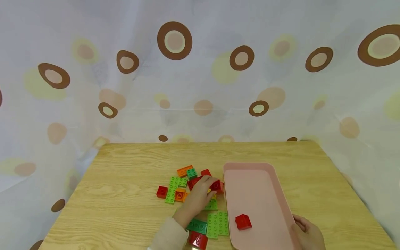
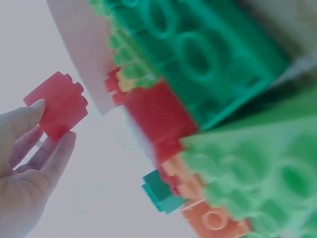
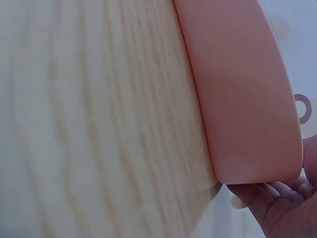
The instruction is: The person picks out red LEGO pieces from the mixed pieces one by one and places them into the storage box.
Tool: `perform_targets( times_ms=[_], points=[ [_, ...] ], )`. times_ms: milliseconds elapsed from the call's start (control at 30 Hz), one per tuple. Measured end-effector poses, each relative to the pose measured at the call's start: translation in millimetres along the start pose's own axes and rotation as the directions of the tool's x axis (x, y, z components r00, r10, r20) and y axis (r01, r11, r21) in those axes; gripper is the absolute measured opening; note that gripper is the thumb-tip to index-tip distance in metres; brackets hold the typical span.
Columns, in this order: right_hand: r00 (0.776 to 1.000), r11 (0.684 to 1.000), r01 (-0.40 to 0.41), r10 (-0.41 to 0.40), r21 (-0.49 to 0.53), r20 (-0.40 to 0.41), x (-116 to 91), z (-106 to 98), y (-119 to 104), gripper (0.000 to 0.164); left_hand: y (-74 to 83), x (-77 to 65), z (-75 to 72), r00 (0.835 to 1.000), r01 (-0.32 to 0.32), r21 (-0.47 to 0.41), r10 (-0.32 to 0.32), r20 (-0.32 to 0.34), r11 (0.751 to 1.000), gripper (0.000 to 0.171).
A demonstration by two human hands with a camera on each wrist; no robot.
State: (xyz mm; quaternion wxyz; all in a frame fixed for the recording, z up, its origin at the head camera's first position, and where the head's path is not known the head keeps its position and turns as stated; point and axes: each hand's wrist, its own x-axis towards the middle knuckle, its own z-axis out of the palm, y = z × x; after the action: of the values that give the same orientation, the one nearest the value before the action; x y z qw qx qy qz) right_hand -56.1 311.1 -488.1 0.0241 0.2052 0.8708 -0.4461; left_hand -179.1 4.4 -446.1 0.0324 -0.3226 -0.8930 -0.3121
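My left hand (image 1: 200, 192) reaches over a pile of toy building bricks, beside the left edge of a pink tray (image 1: 256, 187). Between thumb and fingertips it pinches a red building brick (image 2: 57, 105), lifted off to one side of the other bricks in the left wrist view. At the tray's right edge, my right hand (image 1: 308, 233) grips the rim. Its fingers curl under the tray's side wall (image 3: 247, 99) in the right wrist view. A single red sloped brick (image 1: 243, 222) lies inside the tray, towards its near left.
Light green plates (image 1: 212, 225), a dark green brick (image 1: 198, 226) and a red brick (image 1: 198, 239) lie on the wooden table (image 1: 125, 215) left of the tray. Orange bricks (image 1: 180, 195) and another red brick (image 1: 161, 192) sit further left. A patterned curtain (image 1: 203, 69) hangs behind.
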Motion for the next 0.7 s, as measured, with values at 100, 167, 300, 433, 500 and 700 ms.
perform_targets(
  times_ms=[100, 167, 300, 433, 500, 700],
  points=[
    [1.0, 1.0, -0.004, 0.004, 0.012, -0.005, 0, -1, -2, 0.041, 6.0, 5.6, -4.6, 0.999, -0.036, 0.025, 0.037, -0.019, 0.999, 0.033],
    [1.0, 1.0, -0.01, 0.01, 0.026, -0.003, 0, -1, -2, 0.04, 9.7, 9.8, -4.3, 0.998, -0.051, 0.035, 0.052, -0.019, 0.998, 0.034],
    [1.0, 0.999, -0.014, 0.014, 0.039, 0.002, 0, -1, -2, 0.04, 18.8, 20.3, -0.6, 0.997, -0.082, 0.036, 0.082, -0.007, 0.996, 0.035],
    [1.0, 0.999, -0.018, 0.018, 0.039, 0.014, 0, -2, -3, 0.04, 27.7, 29.5, 7.1, 0.995, -0.1, 0.037, 0.1, 0.015, 0.994, 0.034],
    [0.999, 0.999, -0.023, 0.022, 0.037, 0.023, 1, -3, -4, 0.041, 31.1, 32.4, 12.4, 0.993, -0.114, 0.034, 0.112, 0.038, 0.993, 0.034],
    [1.0, 1.0, -0.002, 0.002, 0.019, 0.001, 0, 0, -3, 0.039, 39.0, 41.7, 29.0, 0.983, -0.103, 0.071, 0.091, 0.159, 0.992, 0.034]
  ],
)
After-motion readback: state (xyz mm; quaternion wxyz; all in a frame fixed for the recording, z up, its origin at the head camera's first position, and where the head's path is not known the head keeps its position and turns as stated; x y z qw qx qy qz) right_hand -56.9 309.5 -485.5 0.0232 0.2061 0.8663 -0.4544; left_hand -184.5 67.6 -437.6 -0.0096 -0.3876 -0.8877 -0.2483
